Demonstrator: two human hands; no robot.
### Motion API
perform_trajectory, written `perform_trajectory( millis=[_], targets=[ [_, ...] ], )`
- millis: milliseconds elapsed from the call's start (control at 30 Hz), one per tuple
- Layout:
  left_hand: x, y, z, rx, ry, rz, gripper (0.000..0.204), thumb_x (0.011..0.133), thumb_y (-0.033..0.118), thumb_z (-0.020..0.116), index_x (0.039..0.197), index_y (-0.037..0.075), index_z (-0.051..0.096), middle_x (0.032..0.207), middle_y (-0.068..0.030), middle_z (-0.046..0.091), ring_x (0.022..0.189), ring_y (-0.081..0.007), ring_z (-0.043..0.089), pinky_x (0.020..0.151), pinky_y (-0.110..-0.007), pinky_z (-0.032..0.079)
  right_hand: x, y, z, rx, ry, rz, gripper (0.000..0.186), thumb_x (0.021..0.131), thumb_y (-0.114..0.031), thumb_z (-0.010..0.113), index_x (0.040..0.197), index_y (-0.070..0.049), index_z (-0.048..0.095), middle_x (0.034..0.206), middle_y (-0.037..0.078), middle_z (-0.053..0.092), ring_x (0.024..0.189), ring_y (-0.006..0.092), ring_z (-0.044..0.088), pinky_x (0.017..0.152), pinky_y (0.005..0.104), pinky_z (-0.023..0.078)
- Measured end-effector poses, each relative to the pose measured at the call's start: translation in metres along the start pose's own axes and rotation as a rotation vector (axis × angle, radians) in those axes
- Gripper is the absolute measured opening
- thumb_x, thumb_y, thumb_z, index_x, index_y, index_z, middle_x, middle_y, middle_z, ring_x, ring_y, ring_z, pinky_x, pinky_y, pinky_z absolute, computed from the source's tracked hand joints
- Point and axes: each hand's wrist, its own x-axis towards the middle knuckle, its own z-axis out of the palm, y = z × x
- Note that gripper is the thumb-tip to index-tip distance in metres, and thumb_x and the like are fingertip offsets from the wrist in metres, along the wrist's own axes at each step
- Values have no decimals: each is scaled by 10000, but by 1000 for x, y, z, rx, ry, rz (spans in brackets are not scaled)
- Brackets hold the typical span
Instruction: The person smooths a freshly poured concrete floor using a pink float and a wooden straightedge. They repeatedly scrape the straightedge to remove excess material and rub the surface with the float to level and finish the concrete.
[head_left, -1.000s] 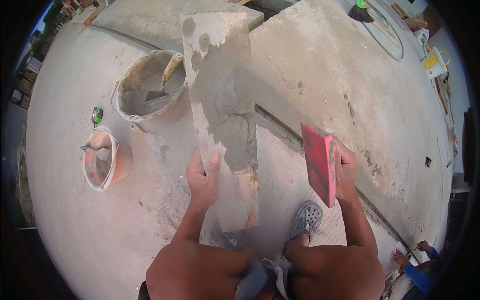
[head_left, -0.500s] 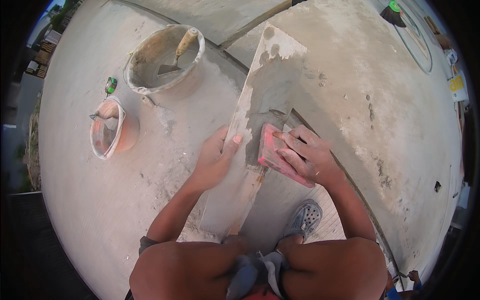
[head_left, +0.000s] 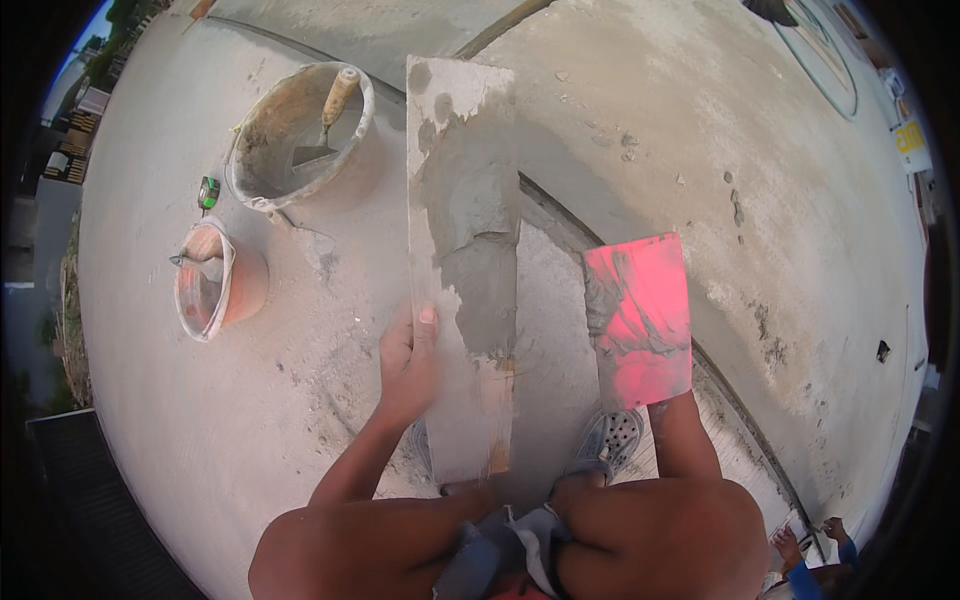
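A long, flat grey board [head_left: 470,420] stands between my knees, its upper half coated with wet grey mortar [head_left: 470,225]. My left hand [head_left: 408,362] is closed on its left edge, thumb lying on the face. To the right of the board, a pink plastering float [head_left: 645,325] is turned with its flat face up, streaked with mortar and apart from the board. My right wrist [head_left: 660,412] comes up beneath the float, which hides the fingers holding it.
At the left stand a large bucket [head_left: 250,165] with a trowel [head_left: 330,125] in it, a small orange bucket [head_left: 245,275] and a green tape measure [head_left: 208,192]. A groove [head_left: 560,215] crosses the concrete floor. Another person's hands [head_left: 790,546] show at lower right.
The float has come off the mortar and moved right, turning its smeared face up. The board has swung from leaning right to nearly straight; my left hand still grips it.
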Motion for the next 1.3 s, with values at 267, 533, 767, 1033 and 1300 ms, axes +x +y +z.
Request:
perform_trajectory(
  millis=[267, 533, 767, 1033, 1300],
  targets=[
    [-42, -18, 0, -71, 208, 101, 273, 1097, 182, 521, 1269, -26, 563, 1070, -39, 640, 931, -79, 570, 835, -241, 468, 69, -31, -45, -1321, 155, -357, 320, 1052, -280, 599, 1110, 2, 737, 988, 120, 723, 936, 219, 687, 794, 377, 554],
    [-64, -30, -1, 4, 279, 109, 360, 1068, 232, 585, 1304, -38, 556, 1141, -79, 651, 1022, -129, 587, 925, -290, 459, 113, 14, -35, -2148, 9, -511, 351, 1023, -319, 619, 1257, -70, 699, 1008, 167, 631, 884, 371, 656, 808, 457, 537],
    [-78, -42, -11, -9, 267, 66, 349, 1054, 220, 603, 1272, -46, 548, 1145, -86, 640, 1023, -134, 590, 911, -294, 473, 91, 21, -28, -2152, -82, -423, 367, 1017, -332, 623, 1293, -98, 683, 1040, 153, 591, 907, 354, 652, 788, 459, 548],
    [-81, -42, -12, 3, 273, 74, 402, 1039, 291, 621, 1229, -58, 562, 1121, -95, 644, 1001, -141, 597, 891, -295, 474, 97, 15, -38, -2146, -147, -442, 344, 1014, -325, 633, 1246, -82, 707, 1019, 149, 598, 900, 345, 645, 787, 455, 542],
    [-84, -37, -12, -3, 319, 139, 446, 1024, 350, 641, 1177, -64, 573, 1075, -86, 645, 947, -136, 593, 853, -277, 470, 105, 2, -31, -2181, -65, -348, 378, 1032, -384, 584, 1254, -96, 689, 1068, 146, 592, 915, 353, 672, 792, 474, 563]
  ],
)
